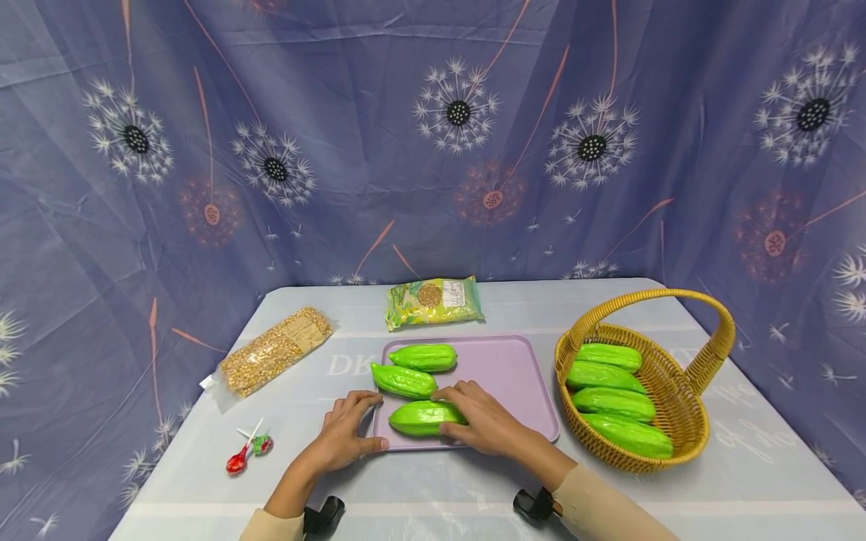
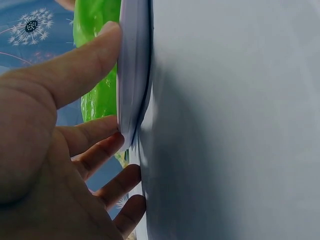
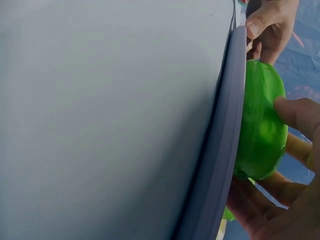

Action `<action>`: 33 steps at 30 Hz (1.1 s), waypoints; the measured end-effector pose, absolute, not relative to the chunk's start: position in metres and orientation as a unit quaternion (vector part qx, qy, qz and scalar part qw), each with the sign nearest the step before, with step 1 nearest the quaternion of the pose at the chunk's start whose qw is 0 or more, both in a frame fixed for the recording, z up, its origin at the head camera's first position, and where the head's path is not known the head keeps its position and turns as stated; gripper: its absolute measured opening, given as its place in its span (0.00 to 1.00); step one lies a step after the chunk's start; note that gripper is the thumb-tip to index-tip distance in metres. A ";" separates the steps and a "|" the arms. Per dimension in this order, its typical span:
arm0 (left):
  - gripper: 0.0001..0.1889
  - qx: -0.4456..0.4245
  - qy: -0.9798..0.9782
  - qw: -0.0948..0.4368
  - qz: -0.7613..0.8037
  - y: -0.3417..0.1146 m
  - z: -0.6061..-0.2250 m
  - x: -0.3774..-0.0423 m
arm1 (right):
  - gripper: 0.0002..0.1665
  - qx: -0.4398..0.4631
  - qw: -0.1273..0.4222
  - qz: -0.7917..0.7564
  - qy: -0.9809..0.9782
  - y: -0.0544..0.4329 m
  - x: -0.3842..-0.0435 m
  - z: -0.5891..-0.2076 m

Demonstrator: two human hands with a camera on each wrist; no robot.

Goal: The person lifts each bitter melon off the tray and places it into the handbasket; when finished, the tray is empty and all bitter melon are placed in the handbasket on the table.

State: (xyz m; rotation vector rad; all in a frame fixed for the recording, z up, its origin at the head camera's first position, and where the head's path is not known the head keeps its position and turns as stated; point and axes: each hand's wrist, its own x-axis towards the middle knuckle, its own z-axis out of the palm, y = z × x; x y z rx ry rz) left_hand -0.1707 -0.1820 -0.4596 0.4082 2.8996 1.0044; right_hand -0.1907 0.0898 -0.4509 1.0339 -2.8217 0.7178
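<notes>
At lower centre of the head view, the right hand (image 1: 489, 422) has its fingers clamped on the lowest fruit (image 1: 421, 418) of three on a tray (image 1: 504, 383); the left hand (image 1: 345, 436), fingers apart, is at the tray's left edge. At right, a basket (image 1: 670, 379) holds four more. In the left wrist view, spread fingers touch the tray. In the right wrist view, the held fruit is right of centre.

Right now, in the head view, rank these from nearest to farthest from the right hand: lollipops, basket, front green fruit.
From the right hand:
1. Front green fruit, gripped, immediately left.
2. Basket, to the right.
3. Lollipops, far left.
</notes>
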 end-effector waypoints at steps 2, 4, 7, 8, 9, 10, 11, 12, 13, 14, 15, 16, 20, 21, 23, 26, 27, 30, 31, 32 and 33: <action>0.37 0.132 0.936 0.022 0.325 -0.182 -0.459 -0.171 | 0.24 0.336 0.029 0.230 -0.913 0.094 -0.190 -0.452; 0.37 0.134 0.936 0.022 0.325 -0.182 -0.459 -0.171 | 0.23 0.336 0.033 0.232 -0.912 0.098 -0.189 -0.453; 0.37 0.136 0.936 0.022 0.323 -0.182 -0.459 -0.171 | 0.24 0.341 0.038 0.233 -0.910 0.101 -0.189 -0.454; 0.37 0.136 0.937 0.022 0.323 -0.183 -0.459 -0.171 | 0.25 0.341 0.036 0.232 -0.910 0.101 -0.189 -0.454; 0.37 0.136 0.937 0.021 0.321 -0.183 -0.460 -0.171 | 0.27 0.340 0.035 0.230 -0.911 0.101 -0.189 -0.453; 0.37 0.135 0.937 0.022 0.321 -0.183 -0.460 -0.171 | 0.28 0.340 0.032 0.227 -0.912 0.100 -0.189 -0.453; 0.37 0.135 0.937 0.022 0.320 -0.183 -0.460 -0.170 | 0.30 0.339 0.028 0.223 -0.914 0.100 -0.189 -0.453; 0.37 0.134 0.938 0.022 0.320 -0.183 -0.459 -0.170 | 0.31 0.337 0.024 0.219 -0.915 0.099 -0.189 -0.453; 0.37 0.133 0.938 0.023 0.319 -0.182 -0.459 -0.170 | 0.33 0.335 0.022 0.216 -0.917 0.099 -0.189 -0.453; 0.37 0.132 0.938 0.023 0.320 -0.182 -0.459 -0.170 | 0.34 0.335 0.023 0.213 -0.918 0.098 -0.189 -0.454; 0.37 0.132 0.938 0.024 0.320 -0.182 -0.459 -0.170 | 0.34 0.335 0.025 0.211 -0.918 0.098 -0.189 -0.454; 0.37 0.132 0.938 0.024 0.320 -0.182 -0.459 -0.170 | 0.35 0.336 0.029 0.208 -0.918 0.097 -0.189 -0.455; 0.37 0.132 0.937 0.024 0.322 -0.182 -0.458 -0.170 | 0.37 0.340 0.044 0.197 -0.918 0.096 -0.189 -0.456; 0.37 0.132 0.937 0.024 0.322 -0.181 -0.458 -0.170 | 0.38 0.341 0.046 0.195 -0.919 0.097 -0.189 -0.456; 0.37 0.133 0.937 0.023 0.322 -0.181 -0.458 -0.170 | 0.39 0.338 0.048 0.195 -0.919 0.097 -0.188 -0.456; 0.37 0.133 0.937 0.023 0.321 -0.182 -0.458 -0.170 | 0.38 0.335 0.054 0.197 -0.920 0.099 -0.188 -0.455; 0.37 0.133 0.938 0.023 0.321 -0.182 -0.458 -0.170 | 0.37 0.332 0.056 0.199 -0.920 0.100 -0.188 -0.455; 0.37 0.134 0.938 0.022 0.320 -0.182 -0.459 -0.170 | 0.33 0.325 0.063 0.207 -0.921 0.103 -0.186 -0.452; 0.37 0.133 0.938 0.021 0.320 -0.182 -0.459 -0.170 | 0.32 0.322 0.065 0.212 -0.920 0.104 -0.185 -0.451; 0.36 0.133 0.937 0.021 0.321 -0.182 -0.459 -0.170 | 0.31 0.319 0.068 0.218 -0.920 0.106 -0.185 -0.450; 0.36 0.132 0.937 0.021 0.322 -0.182 -0.459 -0.170 | 0.30 0.317 0.071 0.223 -0.919 0.107 -0.184 -0.449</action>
